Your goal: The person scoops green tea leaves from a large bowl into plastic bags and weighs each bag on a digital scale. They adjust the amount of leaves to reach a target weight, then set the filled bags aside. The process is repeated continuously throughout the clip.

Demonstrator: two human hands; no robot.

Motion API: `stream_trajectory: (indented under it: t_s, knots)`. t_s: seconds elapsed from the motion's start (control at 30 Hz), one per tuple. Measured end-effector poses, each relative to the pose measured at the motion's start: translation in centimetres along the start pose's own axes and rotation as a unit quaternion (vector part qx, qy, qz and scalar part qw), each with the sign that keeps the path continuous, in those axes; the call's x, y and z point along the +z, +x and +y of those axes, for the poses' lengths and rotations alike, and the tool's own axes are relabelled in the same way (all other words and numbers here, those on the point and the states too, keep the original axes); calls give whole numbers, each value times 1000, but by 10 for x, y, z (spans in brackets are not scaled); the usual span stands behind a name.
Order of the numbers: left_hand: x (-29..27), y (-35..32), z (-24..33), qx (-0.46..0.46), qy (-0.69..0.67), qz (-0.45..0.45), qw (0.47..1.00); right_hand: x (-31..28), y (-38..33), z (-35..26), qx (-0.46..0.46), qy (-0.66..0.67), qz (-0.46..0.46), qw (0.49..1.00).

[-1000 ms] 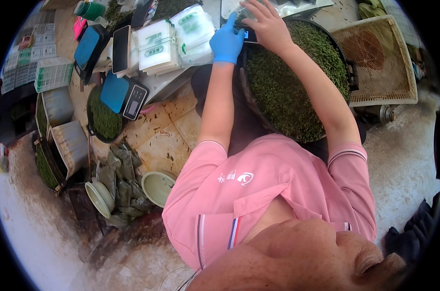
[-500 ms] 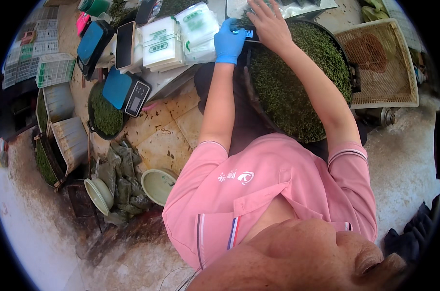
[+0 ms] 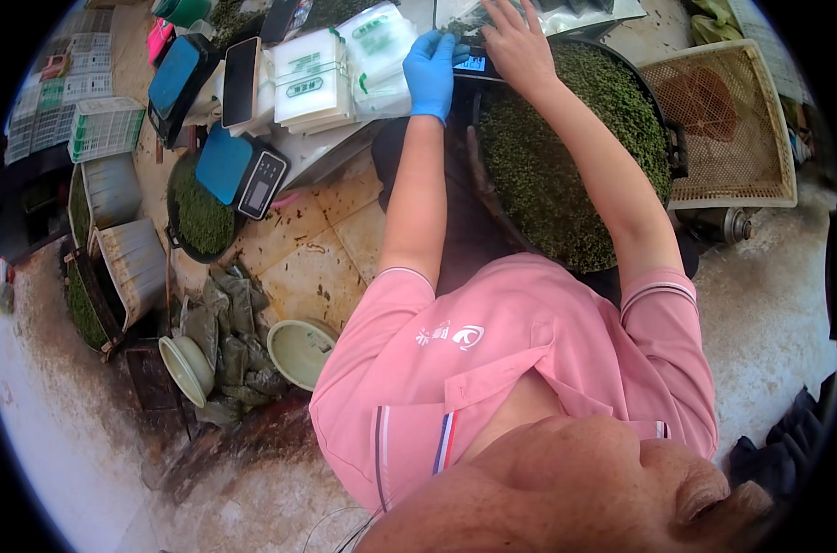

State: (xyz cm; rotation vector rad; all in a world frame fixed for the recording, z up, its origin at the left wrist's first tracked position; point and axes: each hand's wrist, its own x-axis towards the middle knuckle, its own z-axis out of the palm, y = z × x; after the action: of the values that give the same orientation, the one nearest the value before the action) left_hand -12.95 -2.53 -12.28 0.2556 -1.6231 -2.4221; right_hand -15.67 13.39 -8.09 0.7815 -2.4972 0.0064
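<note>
My left hand (image 3: 430, 78), in a blue glove, is beside the lit display of a weighing scale (image 3: 472, 64). Its fingers are bunched together near some small green bits, and anything they pinch is too small to make out. Over the scale's right side is my bare right hand (image 3: 520, 53), with its fingers stretched out and apart. Below it stands a large round dark pan (image 3: 677, 152) heaped with small green granules (image 3: 566, 157). Left of the gloved hand lie stacks of clear printed plastic bags (image 3: 310, 78).
A phone (image 3: 241, 83) and two blue-topped scales (image 3: 225, 166) (image 3: 174, 78) are at the left. Another pan of green granules (image 3: 204, 217) sits lower down, near pale bowls (image 3: 303, 353) and a crumpled dark sheet (image 3: 234, 336). A mesh crate (image 3: 760, 120) stands at the right.
My left hand has shifted slightly, and its fingers have gone from curling at the display to bunching above and left of it. My right hand has moved slightly right and down.
</note>
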Motion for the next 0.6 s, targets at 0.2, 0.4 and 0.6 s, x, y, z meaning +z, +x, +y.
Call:
stream_trajectory:
  t_s: [0.2, 0.4, 0.6]
  knots:
    - [-2, -23, 13, 42, 33, 13, 998, -38, -4, 1, -23, 109, 64, 992]
    - [10, -101, 1, 98, 207, -90, 969, -82, -25, 13, 48, 152, 108, 981]
    - [4, -104, -1, 120, 307, -195, 924, -86, -59, 35, 89, 120, 123, 981]
